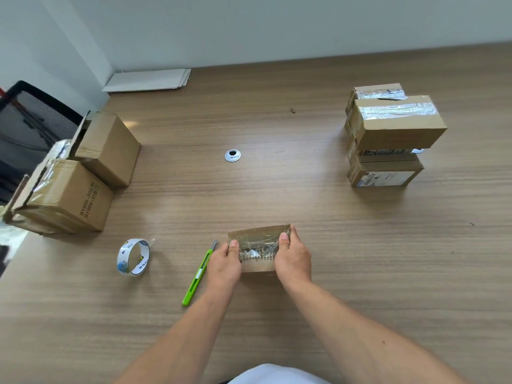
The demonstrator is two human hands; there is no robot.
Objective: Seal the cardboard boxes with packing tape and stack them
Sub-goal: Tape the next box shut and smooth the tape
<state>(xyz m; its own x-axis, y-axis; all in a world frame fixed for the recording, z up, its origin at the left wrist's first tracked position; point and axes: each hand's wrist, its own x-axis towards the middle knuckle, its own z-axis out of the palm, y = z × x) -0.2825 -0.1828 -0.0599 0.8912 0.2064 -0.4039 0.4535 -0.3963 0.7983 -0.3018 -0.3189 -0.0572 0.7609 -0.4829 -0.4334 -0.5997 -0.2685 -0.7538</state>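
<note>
Gripping a small box (259,249) at near centre of the table (277,189): left hand (224,263) wrapped round its left end, right hand (293,259) round its right end, thumbs pressed on top. Looks taped already, with crinkled glossy film across the brown card, so probably smoothing the seal down before stacking. Next, likely, lifting it and carrying it far right to the stack (388,134) of sealed boxes. Calls for a square, gentle set-down, since the top box there sits askew. At left, two larger open boxes (83,173) of creased, scuffed card with flaps up, not yet sealed. Near left, tape roll (133,256) standing on edge, clear with a printed core, and beside the left hand a slim lime-green plastic knife (201,275), grey tip out. Matte wood-grain top.
</note>
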